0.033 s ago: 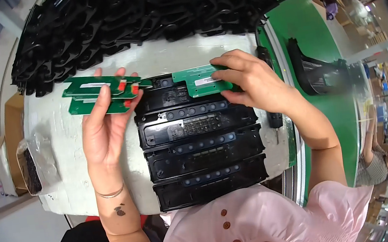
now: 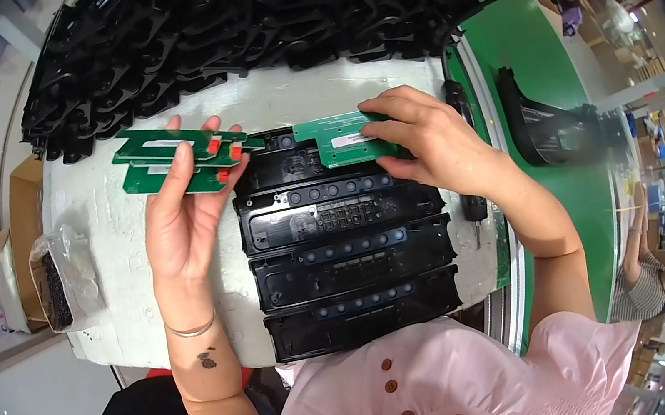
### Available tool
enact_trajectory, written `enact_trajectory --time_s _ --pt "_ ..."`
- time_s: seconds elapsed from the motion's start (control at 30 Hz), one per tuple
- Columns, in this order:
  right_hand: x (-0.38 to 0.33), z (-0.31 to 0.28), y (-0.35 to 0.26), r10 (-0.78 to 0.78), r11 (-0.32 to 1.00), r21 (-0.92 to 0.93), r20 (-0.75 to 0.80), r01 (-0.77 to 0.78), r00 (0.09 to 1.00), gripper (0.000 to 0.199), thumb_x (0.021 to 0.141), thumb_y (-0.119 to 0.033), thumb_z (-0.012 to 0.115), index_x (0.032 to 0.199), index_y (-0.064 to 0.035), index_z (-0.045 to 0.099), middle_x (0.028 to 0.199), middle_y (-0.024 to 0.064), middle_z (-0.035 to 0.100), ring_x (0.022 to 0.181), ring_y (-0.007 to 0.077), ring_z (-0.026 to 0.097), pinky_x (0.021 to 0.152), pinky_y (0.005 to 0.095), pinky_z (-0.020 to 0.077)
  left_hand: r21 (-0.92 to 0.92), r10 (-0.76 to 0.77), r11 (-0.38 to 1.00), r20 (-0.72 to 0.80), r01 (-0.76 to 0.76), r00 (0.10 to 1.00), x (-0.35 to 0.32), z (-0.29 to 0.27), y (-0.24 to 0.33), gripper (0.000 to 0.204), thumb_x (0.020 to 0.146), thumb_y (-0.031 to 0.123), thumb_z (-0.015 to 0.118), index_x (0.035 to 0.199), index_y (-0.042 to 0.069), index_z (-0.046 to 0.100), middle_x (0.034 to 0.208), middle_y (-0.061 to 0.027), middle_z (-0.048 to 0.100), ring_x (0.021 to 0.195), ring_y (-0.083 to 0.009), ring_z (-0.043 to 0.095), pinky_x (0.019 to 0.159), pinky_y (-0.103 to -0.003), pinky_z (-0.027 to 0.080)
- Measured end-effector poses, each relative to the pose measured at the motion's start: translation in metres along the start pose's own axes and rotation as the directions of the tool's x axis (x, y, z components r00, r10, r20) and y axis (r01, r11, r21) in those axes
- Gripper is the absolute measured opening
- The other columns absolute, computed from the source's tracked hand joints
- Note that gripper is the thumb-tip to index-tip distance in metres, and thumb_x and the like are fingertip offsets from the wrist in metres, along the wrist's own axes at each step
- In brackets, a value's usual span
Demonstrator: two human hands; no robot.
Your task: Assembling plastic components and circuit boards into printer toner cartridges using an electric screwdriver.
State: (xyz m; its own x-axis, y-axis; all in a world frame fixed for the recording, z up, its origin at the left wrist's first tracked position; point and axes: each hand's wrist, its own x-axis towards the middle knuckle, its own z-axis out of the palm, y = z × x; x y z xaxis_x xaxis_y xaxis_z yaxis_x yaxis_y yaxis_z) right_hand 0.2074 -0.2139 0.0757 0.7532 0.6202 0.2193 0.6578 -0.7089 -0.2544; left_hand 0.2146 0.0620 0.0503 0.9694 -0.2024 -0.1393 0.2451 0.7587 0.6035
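Several green circuit boards [image 2: 165,179] with red connectors and white labels are fanned out in my left hand [image 2: 181,236], the thumb across them. My right hand [image 2: 441,138] grips one more green circuit board [image 2: 333,150] by its right end, fingers on top and thumb at the near edge. That board lies over the farthest black plastic panel [image 2: 281,170] and covers much of it; whether it is seated cannot be told. Nearer to me, three similar black panels [image 2: 269,233] lie in a column, each with a row of round spots.
A large heap of black plastic parts [image 2: 267,27] fills the far side. Right of the panels lies a dark electric screwdriver [image 2: 472,197]. Beyond it, a curved black part [image 2: 524,119] rests on a green surface [image 2: 555,237]. A plastic bag [image 2: 77,279] stands left; another person [image 2: 653,283] is far right.
The view has shifted very slightly. Both hands keep the same grip on their boards.
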Motion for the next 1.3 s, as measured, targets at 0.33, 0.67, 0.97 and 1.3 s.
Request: enact_trajectory --time_s 0.33,0.67,0.97,1.3 --pt "0.01 0.028 -0.003 0.032 0.998 0.044 0.049 -0.034 0.998 0.03 0.067 -0.01 0.068 0.094 0.0 0.06 0.11 0.0138 0.054 0.103 0.0286 0.049 0.086 0.0366 0.043 0.015 -0.046 0.999 -0.058 0.047 0.997 0.011 -0.007 -0.014 0.057 0.087 0.014 0.055 0.131 0.002 0.023 0.118 -0.0229 0.046 0.109 -0.0354 0.05 0.09 -0.046 0.047" --pt "0.0 0.027 0.009 0.047 0.999 0.003 -0.044 -0.047 0.998 0.021 0.066 -0.005 0.065 0.086 -0.0002 0.06 0.094 0.0086 0.058 0.085 0.0249 0.056 0.074 0.0356 0.047 0.077 -0.09 0.992 -0.076 0.096 0.993 0.012 -0.006 -0.016 0.05 0.09 0.017 0.048 0.132 0.001 0.025 0.128 -0.0251 0.037 0.119 -0.0388 0.039 0.091 -0.042 0.047" --pt "-0.003 0.027 0.013 0.111 0.986 0.128 -0.008 -0.109 0.994 0.02 0.067 -0.004 0.063 0.085 -0.0003 0.056 0.084 0.0094 0.056 0.081 0.0266 0.055 0.067 0.0362 0.0475 0.12 -0.088 0.988 -0.119 0.102 0.989 0.012 -0.004 -0.02 0.051 0.09 0.017 0.048 0.133 0.0 0.025 0.128 -0.0258 0.037 0.12 -0.0391 0.038 0.092 -0.042 0.046" --pt "-0.005 0.031 0.015 0.128 0.982 0.143 -0.015 -0.124 0.992 0.014 0.072 -0.006 0.06 0.084 -0.0016 0.056 0.086 0.0088 0.056 0.084 0.0271 0.055 0.07 0.036 0.048 0.086 -0.092 0.991 -0.131 0.104 0.987 0.012 -0.005 -0.021 0.056 0.088 0.015 0.053 0.133 0.001 0.024 0.124 -0.0235 0.043 0.115 -0.0362 0.045 0.093 -0.044 0.044"
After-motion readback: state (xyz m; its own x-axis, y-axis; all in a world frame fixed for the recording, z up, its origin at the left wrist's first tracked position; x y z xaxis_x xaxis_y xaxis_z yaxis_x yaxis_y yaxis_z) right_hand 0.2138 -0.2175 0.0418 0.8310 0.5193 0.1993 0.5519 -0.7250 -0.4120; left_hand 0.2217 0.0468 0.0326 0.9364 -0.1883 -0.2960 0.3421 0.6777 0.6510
